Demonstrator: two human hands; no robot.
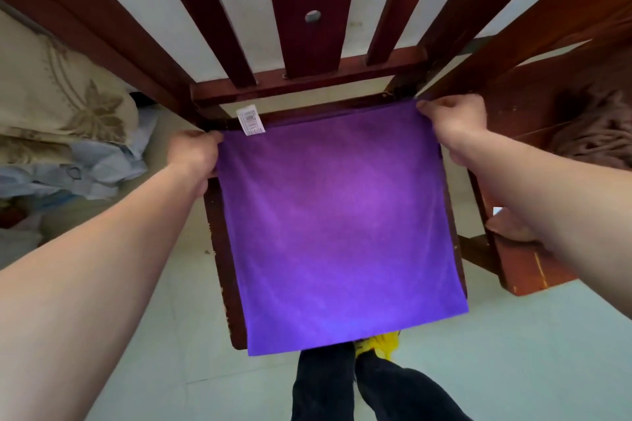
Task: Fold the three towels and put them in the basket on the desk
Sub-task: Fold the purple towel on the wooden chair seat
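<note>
While the left hand (196,154) is pinching the purple towel (342,225) at the back-left corner of the wooden chair seat (219,249) and the right hand (451,121) is pinching it at the back-right corner, the cloth is covering the seat; keeping both corners level and taut is probably giving the squarest fold.

purple towel (338,225), spread flat, seemingly hanging, white tag at top

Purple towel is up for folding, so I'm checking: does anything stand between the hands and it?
Nothing visible: the left hand and right hand pinch the top corners of the purple towel. The basket is out of view.
</note>
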